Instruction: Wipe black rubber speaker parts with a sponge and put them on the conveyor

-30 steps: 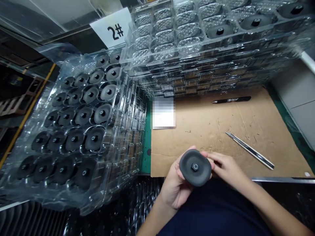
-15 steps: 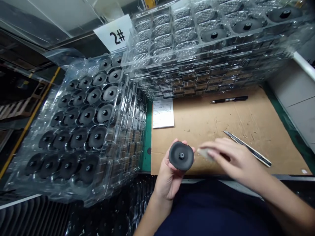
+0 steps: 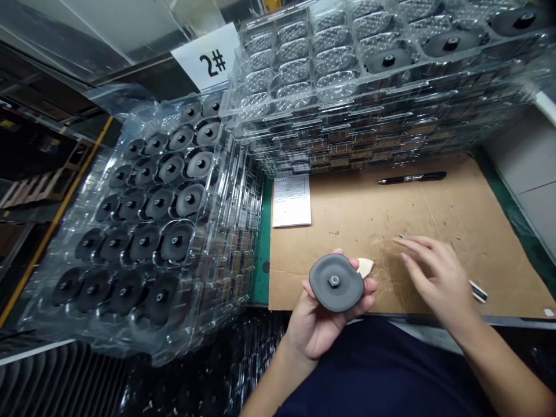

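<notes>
My left hand (image 3: 321, 330) holds a round dark grey rubber disc (image 3: 324, 292), face up, with a small hex-shaped metal piece at its centre. A cream-white wedge (image 3: 365, 266) shows beside the fingertips at the disc's right edge; whether those fingers grip it or it lies on the cardboard, I cannot tell. To the right, my right hand (image 3: 436, 275) is open, thumb and fingers apart, above a utility knife (image 3: 479, 292). Most of that knife is hidden under the hand; only its tip and white end show.
A cardboard sheet (image 3: 343, 202) covers the green bench. On it lie a white paper slip (image 3: 292, 205) and a black pen (image 3: 410, 178). Stacked clear trays (image 3: 234, 202) with similar discs stand at left; more trays (image 3: 347, 107), mostly bare pockets, stand behind. A sign (image 3: 208, 58) reads 2#.
My right hand has let go of the white wedge and moved right, over the utility knife. The wedge is now beside my left fingers. My left hand and the disc have shifted slightly right.
</notes>
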Motion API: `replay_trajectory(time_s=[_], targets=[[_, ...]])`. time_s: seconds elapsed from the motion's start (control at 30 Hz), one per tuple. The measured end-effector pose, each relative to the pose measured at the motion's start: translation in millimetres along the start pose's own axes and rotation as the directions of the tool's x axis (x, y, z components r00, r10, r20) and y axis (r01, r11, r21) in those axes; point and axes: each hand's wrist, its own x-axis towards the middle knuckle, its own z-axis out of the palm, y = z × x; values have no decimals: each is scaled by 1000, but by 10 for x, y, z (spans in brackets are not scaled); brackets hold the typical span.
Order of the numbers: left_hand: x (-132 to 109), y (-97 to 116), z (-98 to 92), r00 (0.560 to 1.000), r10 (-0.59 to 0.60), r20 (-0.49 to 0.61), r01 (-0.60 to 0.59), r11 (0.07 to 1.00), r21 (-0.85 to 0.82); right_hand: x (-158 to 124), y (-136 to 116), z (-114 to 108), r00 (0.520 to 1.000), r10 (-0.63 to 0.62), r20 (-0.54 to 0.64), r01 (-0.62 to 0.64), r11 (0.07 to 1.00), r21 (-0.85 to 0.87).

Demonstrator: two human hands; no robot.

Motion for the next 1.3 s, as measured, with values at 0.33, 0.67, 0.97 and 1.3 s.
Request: replay_trajectory(time_s=[0.33, 0.67, 0.97, 1.3], targets=[[79, -61, -60, 782, 524, 336, -477, 158, 864, -190, 395, 69, 971, 218, -99, -223, 974, -39], [34, -28, 18, 634, 693, 344, -438, -45, 898, -20, -796, -499, 992, -32, 121, -4, 960, 281], [39, 111, -50, 963, 262, 61, -160, 376, 913, 107, 48, -263, 990, 108, -94, -118, 986, -114], [608, 834, 673, 682, 637, 359, -224, -285, 932, 50, 801, 98, 948, 16, -317, -127, 934, -333]])
